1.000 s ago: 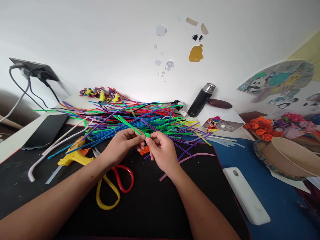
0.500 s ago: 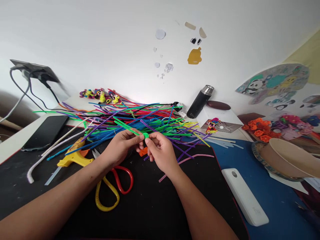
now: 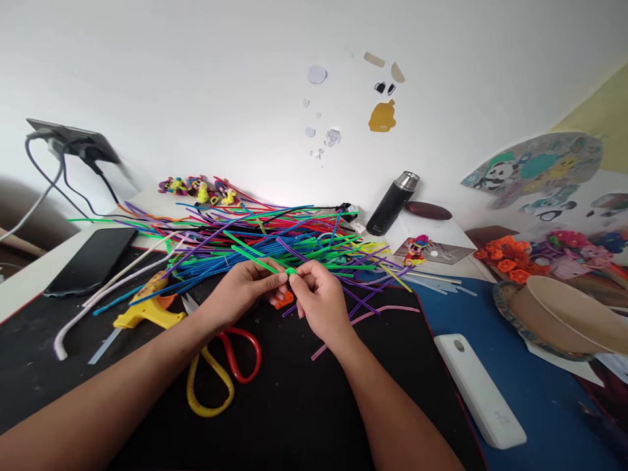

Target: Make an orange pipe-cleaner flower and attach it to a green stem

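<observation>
Between my two hands is a green pipe cleaner (image 3: 255, 254), coiled into a small round at one end, its straight length running up and left. My left hand (image 3: 252, 285) pinches it beside the coil. On the coil's other side, the thumb and fingers of my right hand (image 3: 318, 291) press against its edge and cover part of it. An orange piece (image 3: 283, 300) lies just below my fingers. Behind them spreads a heap of coloured pipe cleaners (image 3: 294, 245). Scissors (image 3: 210, 386) with one red and one yellow handle rest under my left forearm.
A yellow glue gun (image 3: 150, 311) and a black phone (image 3: 91, 261) lie at the left. Toward the back right are a black flask (image 3: 392, 204) and a small figure (image 3: 417, 250). A white power bank (image 3: 481, 391) and a round bowl (image 3: 579, 311) sit at the right.
My fingers have shifted slightly around the green coil, and the right thumb now covers more of it. The whole view has tipped a little upward.
</observation>
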Tool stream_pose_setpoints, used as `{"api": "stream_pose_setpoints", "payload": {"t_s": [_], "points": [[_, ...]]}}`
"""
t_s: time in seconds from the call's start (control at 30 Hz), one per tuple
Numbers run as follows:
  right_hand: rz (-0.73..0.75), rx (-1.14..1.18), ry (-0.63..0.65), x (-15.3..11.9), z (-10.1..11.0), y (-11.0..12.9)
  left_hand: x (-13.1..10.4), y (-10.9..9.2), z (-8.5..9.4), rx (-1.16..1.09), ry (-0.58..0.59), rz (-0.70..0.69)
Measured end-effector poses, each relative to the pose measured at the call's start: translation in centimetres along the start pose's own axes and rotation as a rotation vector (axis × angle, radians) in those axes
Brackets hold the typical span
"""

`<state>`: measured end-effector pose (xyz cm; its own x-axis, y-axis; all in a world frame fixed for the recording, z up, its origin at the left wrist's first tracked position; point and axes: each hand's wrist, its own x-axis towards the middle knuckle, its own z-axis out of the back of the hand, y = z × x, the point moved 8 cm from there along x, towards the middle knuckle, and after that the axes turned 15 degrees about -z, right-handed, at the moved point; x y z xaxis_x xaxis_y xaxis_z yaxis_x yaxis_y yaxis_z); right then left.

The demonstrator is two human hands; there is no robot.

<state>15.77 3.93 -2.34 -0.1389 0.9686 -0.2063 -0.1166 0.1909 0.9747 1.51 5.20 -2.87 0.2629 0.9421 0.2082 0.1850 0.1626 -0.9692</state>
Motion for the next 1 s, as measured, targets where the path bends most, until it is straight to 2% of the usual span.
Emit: {"api": "stream_pose_setpoints", "payload": {"t_s": [0.17, 0.3, 0.53, 0.63, 0.77, 1.0], "points": [[-0.008, -0.019, -0.002, 0.0, 0.1, 0.1, 0.1, -0.4, 1.3, 0.110, -0.048, -0.050], [-0.007, -0.045, 0.011, 0.1, 0.0, 0.0, 0.2, -0.3, 2.0, 0.166, -0.042, -0.053], [0.005, -0.190, 0.049, 0.0, -0.5, -0.2, 0.2, -1.6, 2.2, 0.367, 0.093, -0.140], [0.067, -0.279, 0.018, 0.1, -0.6, -0.2, 0.0, -1.2, 2.0, 0.413, 0.156, -0.108], [0.062, -0.247, 0.004, 0.3, -0.6, -0.5, 0.2, -0.6, 1.8, 0.235, 0.132, -0.032], [0.002, -0.044, 0.066, 0.2, -0.7, -0.6, 0.3, 0.4, 1.0, -0.097, -0.050, 0.036]]}}
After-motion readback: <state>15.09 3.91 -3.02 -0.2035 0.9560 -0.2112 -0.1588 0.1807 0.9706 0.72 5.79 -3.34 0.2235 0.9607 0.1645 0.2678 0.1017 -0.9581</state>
